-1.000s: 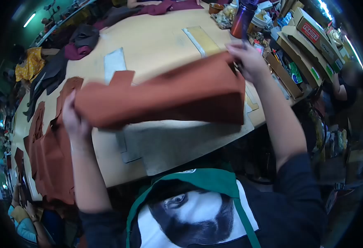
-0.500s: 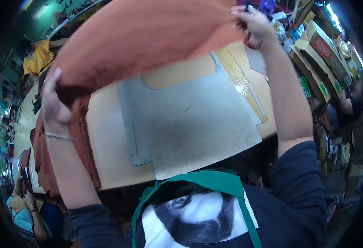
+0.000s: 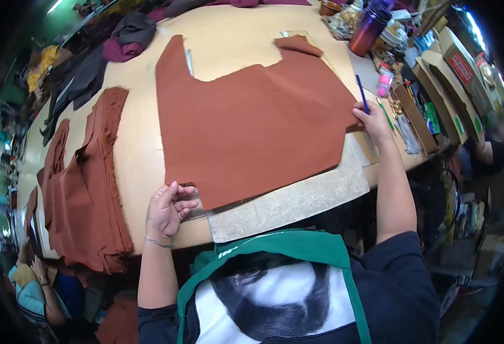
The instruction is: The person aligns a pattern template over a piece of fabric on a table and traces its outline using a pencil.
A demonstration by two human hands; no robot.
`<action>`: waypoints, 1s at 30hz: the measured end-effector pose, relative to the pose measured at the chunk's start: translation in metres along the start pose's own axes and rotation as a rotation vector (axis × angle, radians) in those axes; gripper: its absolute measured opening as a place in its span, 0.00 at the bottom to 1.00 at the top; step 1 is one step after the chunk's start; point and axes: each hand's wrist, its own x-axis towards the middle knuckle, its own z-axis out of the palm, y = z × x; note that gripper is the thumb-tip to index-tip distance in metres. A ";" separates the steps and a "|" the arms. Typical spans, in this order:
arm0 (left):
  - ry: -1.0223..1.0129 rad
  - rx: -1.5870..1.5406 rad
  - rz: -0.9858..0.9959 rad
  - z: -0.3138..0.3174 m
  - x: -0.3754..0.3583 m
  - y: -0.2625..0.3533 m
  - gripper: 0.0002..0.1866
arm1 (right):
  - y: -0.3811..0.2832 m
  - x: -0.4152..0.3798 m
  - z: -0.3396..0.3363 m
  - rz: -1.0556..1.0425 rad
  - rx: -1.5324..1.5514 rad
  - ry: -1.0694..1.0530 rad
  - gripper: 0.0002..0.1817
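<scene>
Rust panel (image 3: 252,126): matt cloth, smooth; pattern sheet (image 3: 298,200): mottled; bottle (image 3: 369,28): glossy, metallic-looking.

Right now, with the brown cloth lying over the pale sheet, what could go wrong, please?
The brown cloth has a folded tip at its far right, which might crease. The blue pen, held in the right hand close to the cloth's edge, could leave a stray mark.

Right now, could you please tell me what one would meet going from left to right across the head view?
Stack of rust-brown pieces, spread rust-brown piece, pink bottle, narrow open box, red-labelled carton.
</scene>
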 end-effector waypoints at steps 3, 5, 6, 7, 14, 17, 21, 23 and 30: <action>0.114 0.083 0.065 0.009 -0.006 -0.002 0.11 | 0.007 0.002 -0.001 -0.012 -0.117 -0.018 0.05; 0.205 0.161 0.139 0.023 -0.009 0.005 0.13 | 0.011 0.003 0.006 -0.041 -0.195 -0.048 0.06; 0.253 0.314 0.236 0.025 -0.004 0.006 0.13 | 0.012 0.004 0.011 -0.057 -0.234 -0.063 0.06; 0.299 0.472 0.328 0.025 0.006 0.006 0.14 | 0.012 0.005 0.016 -0.076 -0.235 -0.076 0.07; 0.530 1.092 0.732 0.003 0.043 0.013 0.12 | -0.007 -0.020 0.035 -0.075 -0.028 -0.195 0.19; 0.471 0.958 0.796 -0.013 0.046 0.010 0.08 | -0.002 -0.032 0.040 -0.270 -0.072 -0.213 0.23; 0.545 0.946 0.692 -0.035 0.042 0.013 0.07 | -0.014 -0.047 0.053 -0.258 -0.490 0.005 0.30; 0.572 1.004 0.629 -0.032 0.033 0.016 0.07 | -0.028 -0.055 0.064 -0.070 -0.475 -0.090 0.32; 0.482 1.040 0.696 -0.006 0.014 0.008 0.16 | -0.013 -0.079 0.069 -0.272 -0.791 0.280 0.24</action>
